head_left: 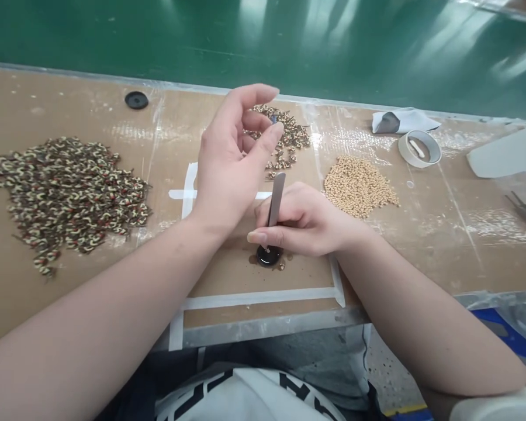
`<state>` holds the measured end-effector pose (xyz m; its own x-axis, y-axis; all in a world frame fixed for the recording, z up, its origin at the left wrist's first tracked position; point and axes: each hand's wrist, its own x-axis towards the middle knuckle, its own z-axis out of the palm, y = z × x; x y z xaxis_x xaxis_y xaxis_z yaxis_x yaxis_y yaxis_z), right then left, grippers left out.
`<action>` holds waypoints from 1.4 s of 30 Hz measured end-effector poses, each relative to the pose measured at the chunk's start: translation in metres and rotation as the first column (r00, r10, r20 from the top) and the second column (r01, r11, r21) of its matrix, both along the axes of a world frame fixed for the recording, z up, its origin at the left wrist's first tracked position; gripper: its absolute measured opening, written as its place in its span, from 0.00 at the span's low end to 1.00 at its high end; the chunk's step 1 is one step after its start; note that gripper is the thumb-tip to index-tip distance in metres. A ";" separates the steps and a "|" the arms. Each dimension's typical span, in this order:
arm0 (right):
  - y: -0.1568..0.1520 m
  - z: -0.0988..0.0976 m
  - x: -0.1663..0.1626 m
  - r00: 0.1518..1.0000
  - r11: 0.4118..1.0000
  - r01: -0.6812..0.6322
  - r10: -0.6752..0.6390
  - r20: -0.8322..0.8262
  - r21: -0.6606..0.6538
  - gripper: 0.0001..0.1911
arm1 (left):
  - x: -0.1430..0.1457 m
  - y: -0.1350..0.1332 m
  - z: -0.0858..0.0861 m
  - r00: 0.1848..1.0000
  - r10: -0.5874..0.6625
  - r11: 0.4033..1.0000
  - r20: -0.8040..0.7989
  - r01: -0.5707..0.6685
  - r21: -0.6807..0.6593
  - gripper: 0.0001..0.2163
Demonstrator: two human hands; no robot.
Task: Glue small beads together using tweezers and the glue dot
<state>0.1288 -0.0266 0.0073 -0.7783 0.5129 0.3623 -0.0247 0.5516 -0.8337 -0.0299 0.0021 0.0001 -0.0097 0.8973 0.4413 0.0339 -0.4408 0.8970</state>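
Note:
My right hand (300, 222) grips a pair of metal tweezers (276, 199), held upright with the tips pointing down. The tips are at a small round black dish (269, 257) of dark, shiny liquid, and a tiny pale piece shows by them. My left hand (230, 158) is raised above the board, thumb and index finger apart and the other fingers curled. Nothing is plainly held in it. Behind it lies a pile of small patterned pieces (293, 131) with thin dark ends, partly hidden by the fingers. A small pale bead (281, 266) sits beside the dish among brown drips.
A large heap of similar patterned pieces (74, 199) lies on the left. Tan beads (359, 184) are piled to the right, near a tape roll (421, 149), a white cloth (403, 121) and another pair of tweezers (523, 210). A black disc (136, 100) rests at the back left.

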 end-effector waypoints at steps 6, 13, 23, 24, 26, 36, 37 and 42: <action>0.001 -0.001 0.000 0.998 1.000 -0.010 0.009 0.062 0.011 0.25 | 0.003 -0.002 0.003 0.988 -0.032 0.997 0.154 0.021 0.073 0.05; 0.001 -0.003 -0.001 0.999 1.000 -0.007 0.007 0.041 0.006 0.25 | 0.008 -0.004 0.004 0.964 0.004 1.000 0.266 0.000 -0.013 0.12; 0.002 -0.006 0.000 0.999 1.000 -0.002 0.001 0.037 0.026 0.24 | 0.010 -0.008 0.002 0.968 -0.021 0.999 0.250 0.027 -0.019 0.16; 0.001 -0.006 0.000 0.999 1.000 -0.003 0.001 0.043 0.031 0.25 | 0.010 -0.010 0.004 0.972 0.003 0.998 0.236 0.011 -0.058 0.16; 0.001 -0.006 -0.001 0.999 0.999 -0.005 0.003 0.050 0.045 0.25 | 0.010 -0.014 0.007 0.979 0.062 0.988 0.193 -0.032 -0.152 0.14; -0.001 -0.008 -0.001 0.999 0.997 -0.015 0.011 0.053 0.074 0.24 | 0.009 -0.012 0.006 0.986 0.072 0.979 0.151 -0.041 -0.202 0.18; -0.001 -0.007 -0.001 0.999 0.998 -0.014 0.011 0.040 0.067 0.24 | 0.009 -0.011 0.004 0.984 0.054 0.984 0.172 -0.023 -0.174 0.18; -0.002 -0.007 -0.001 0.998 0.997 -0.026 0.022 0.059 0.072 0.24 | 0.011 -0.002 -0.006 0.959 -0.022 0.997 0.282 0.041 -0.064 0.21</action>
